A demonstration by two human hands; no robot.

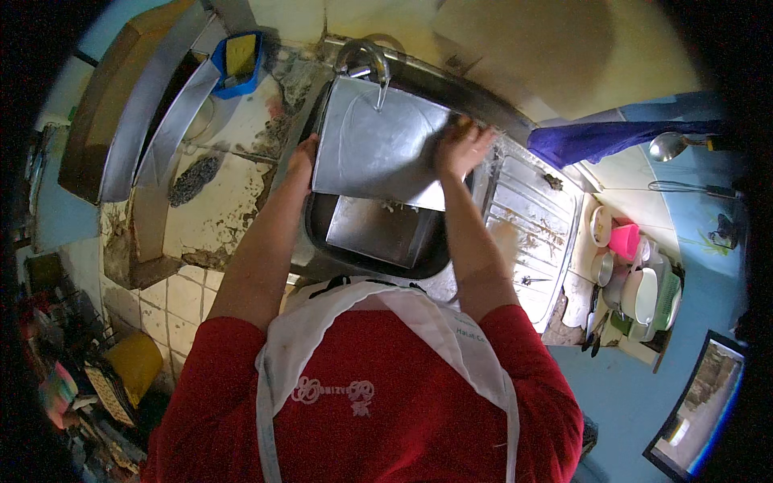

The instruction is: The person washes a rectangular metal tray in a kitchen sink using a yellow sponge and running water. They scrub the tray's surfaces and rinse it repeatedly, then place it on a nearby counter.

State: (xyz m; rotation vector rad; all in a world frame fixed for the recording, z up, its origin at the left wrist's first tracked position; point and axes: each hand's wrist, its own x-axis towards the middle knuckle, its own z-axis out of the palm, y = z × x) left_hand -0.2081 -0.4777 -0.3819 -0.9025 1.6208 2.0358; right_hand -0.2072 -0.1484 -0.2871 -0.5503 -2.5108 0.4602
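A flat rectangular metal tray [380,142] is tilted over the sink basin [317,223], and water from the curved faucet [386,69] runs onto its upper part. My left hand [304,158] grips the tray's left edge, its fingers mostly hidden behind the metal. At the right edge is my right hand [465,150], its fingers spread and slightly blurred; whether it grips the tray cannot be made out. Below the tray, a second rectangular metal piece [371,229] lies in the basin, partly covered.
A ribbed drainboard [531,223] bearing dark debris adjoins the basin. Left on the worn counter are a scouring pad [194,180], a blue container [238,89] with a yellow sponge [241,55], and upright metal trays [172,121]. Dishes [640,293] and a knife [592,311] sit far right.
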